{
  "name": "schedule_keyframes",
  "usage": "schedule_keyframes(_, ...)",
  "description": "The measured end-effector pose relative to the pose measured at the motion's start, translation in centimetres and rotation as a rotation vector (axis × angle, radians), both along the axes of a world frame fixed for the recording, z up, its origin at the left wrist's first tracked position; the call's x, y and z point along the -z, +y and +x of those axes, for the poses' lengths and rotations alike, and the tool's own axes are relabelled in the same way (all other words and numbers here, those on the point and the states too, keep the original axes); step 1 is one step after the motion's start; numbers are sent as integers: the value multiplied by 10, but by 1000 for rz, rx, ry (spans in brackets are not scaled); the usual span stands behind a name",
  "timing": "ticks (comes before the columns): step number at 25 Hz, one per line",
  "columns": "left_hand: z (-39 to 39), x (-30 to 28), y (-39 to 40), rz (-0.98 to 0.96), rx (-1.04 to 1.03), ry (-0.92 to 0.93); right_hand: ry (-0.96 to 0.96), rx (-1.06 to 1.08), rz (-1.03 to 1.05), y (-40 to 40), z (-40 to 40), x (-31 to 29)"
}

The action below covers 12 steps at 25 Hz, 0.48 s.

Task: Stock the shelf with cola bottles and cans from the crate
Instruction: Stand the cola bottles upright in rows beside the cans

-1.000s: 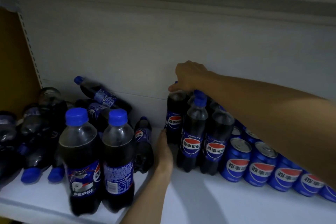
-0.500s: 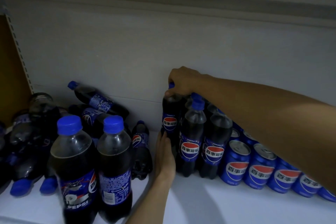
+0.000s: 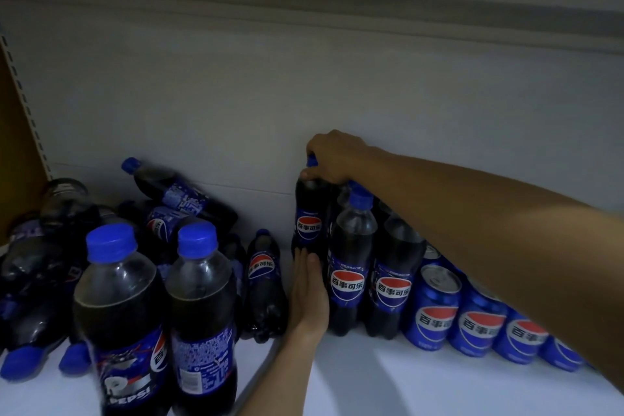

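Note:
On the white shelf (image 3: pixel 388 382) stands a cluster of upright cola bottles. My right hand (image 3: pixel 332 159) reaches over them and grips the neck of the rear cola bottle (image 3: pixel 309 216) by the back wall. My left hand (image 3: pixel 309 294) lies flat, fingers straight, against the left side of that cluster near the bottles' bases. Two front bottles (image 3: pixel 347 267) stand right of the hand, and a row of blue cola cans (image 3: pixel 479 324) runs off to the right under my right forearm.
Two tall upright bottles (image 3: pixel 125 314) stand at the shelf's near left edge. Behind them is a pile of fallen bottles (image 3: pixel 169 209), several lying with caps forward. A small bottle (image 3: pixel 265 284) stands just left of my left hand. A brown upright panel (image 3: pixel 17 152) closes the left end.
My view has drifted a little, shifting everything left and down. My right hand has settled lower on the rear bottle's neck. My left hand stays flat against the cluster.

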State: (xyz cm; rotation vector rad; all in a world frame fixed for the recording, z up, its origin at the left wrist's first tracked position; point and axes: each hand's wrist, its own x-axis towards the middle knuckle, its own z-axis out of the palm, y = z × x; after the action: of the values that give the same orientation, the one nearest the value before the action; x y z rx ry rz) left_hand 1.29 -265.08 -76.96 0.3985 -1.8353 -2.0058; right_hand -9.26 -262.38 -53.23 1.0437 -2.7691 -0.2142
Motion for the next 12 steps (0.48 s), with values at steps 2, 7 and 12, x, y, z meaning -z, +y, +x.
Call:
schedule_keyframes(2,4,0,0,41,10,-18,-16,5,12,0,3,0)
schedule_keyframes(7,11,0,0,177,29,-52,76,-126,-121,5,39,-13)
schedule_keyframes(12,59,-19,15,387,4,104,-169,-227,-163,-9,92,5)
